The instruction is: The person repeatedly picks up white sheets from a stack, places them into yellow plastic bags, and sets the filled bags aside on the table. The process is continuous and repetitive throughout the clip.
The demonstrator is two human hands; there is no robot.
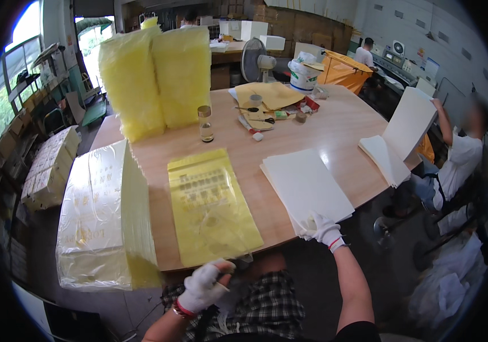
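Observation:
A flat yellow printed plastic bag (209, 196) lies on the table before me, its near end by the edge. My left hand (207, 285), in a white glove, is just off that end with its fingers curled in; what they hold, if anything, is hidden. To the right rests a stack of white sheets (307, 185), slightly fanned. On its near corner lies my gloved right hand (323, 231), fingers stretched out and a little blurred. At the left stands a tall stack of yellow bags (96, 211) in clear wrapping.
Two tall yellow bundles (181, 80) stand at the far left of the table (238, 165). Beyond the bag are a clear jar (205, 124), scissors (266, 119), a white bucket (303, 74) and a fan (253, 60). At the right a seated person (463, 151) lifts white sheets (409, 122).

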